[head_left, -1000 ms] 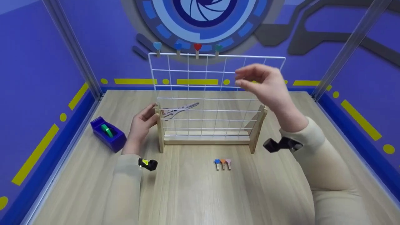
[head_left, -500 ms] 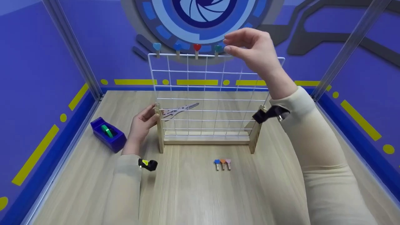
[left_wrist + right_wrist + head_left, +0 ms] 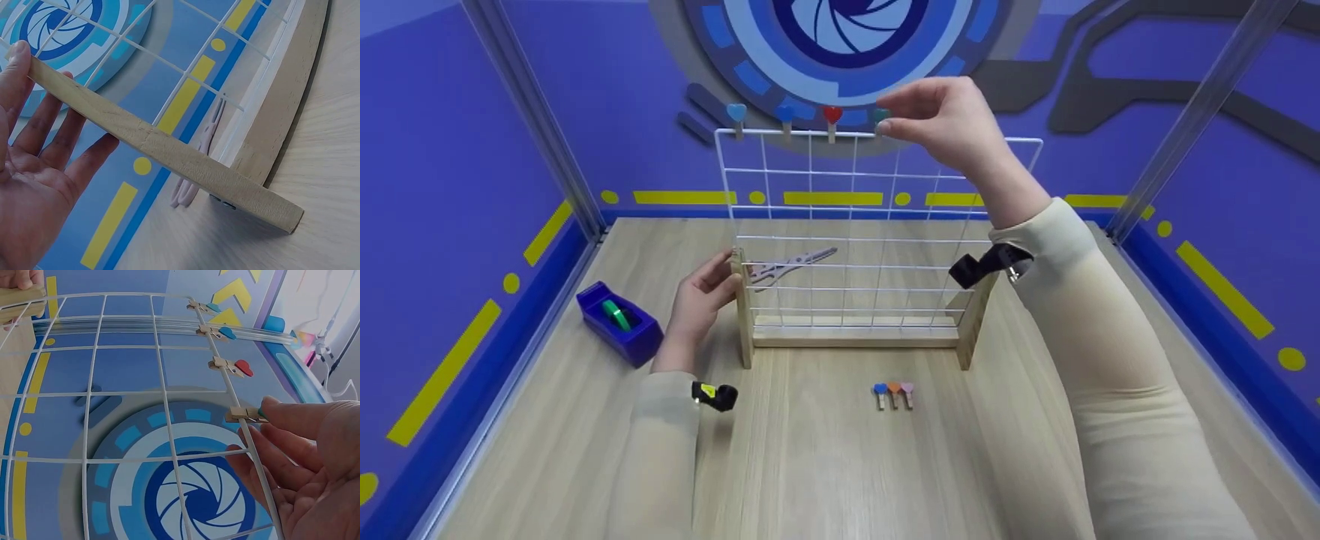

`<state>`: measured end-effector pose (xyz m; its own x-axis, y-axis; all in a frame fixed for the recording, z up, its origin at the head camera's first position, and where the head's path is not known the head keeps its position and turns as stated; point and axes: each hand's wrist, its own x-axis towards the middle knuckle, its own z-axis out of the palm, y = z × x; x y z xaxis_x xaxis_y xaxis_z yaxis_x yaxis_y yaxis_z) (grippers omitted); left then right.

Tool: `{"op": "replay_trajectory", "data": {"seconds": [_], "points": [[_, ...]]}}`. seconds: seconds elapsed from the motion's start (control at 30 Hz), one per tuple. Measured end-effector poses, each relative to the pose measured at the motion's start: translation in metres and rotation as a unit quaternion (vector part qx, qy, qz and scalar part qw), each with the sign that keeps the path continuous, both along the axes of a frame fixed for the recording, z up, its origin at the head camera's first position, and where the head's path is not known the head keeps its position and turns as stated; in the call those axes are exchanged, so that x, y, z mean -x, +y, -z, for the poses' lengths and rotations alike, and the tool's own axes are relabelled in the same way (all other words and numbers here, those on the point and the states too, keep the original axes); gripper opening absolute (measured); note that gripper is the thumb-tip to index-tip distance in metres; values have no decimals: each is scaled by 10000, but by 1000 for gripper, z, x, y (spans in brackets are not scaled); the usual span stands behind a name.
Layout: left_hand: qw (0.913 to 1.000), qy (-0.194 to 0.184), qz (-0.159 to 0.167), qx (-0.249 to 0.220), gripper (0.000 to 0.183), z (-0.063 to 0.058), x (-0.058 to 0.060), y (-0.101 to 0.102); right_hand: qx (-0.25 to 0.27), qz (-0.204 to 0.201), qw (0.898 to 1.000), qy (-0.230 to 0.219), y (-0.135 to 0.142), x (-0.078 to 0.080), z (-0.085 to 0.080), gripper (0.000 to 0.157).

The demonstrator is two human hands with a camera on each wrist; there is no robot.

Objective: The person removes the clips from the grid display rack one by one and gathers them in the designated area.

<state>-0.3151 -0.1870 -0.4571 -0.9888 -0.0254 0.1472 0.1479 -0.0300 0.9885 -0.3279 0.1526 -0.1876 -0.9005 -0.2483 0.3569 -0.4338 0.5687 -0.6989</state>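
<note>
Your right hand [image 3: 949,124] has moved leftward and reached the green heart clip [image 3: 244,415], which sits on the top wire of the white grid [image 3: 847,239], upper centre of the head view. Thumb and fingers seem to pinch this clip at its heart end, so I judge that the work is now at this clip. Your left hand [image 3: 697,304], left of centre, grips the wooden side post [image 3: 743,322] as before, probably steadying it. Three loose clips [image 3: 894,388], lower centre, have not moved.
</note>
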Motion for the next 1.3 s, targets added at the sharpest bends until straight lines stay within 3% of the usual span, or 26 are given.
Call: {"op": "replay_trajectory", "data": {"seconds": [0.27, 0.63, 0.93, 1.1, 1.3], "points": [[10000, 49, 41, -34, 58, 2, 1, 0, 16, 319, 9994, 138, -2, 0, 3, 26], [10000, 53, 15, -58, 57, 1, 0, 0, 474, 127, 9958, 767, -3, 0, 13, 18], [9999, 70, -1, -75, 56, -1, -2, 1, 1361, -254, 9867, 856, 0, 2, 16, 15], [10000, 0, -5, 47, 58, -1, -2, 0, 1417, -369, 9843, 984, 3, 0, 19, 18], [10000, -22, -64, 45, 57, 1, 0, 0, 1827, -945, 9696, 1327, 7, -10, 28, 16]]}}
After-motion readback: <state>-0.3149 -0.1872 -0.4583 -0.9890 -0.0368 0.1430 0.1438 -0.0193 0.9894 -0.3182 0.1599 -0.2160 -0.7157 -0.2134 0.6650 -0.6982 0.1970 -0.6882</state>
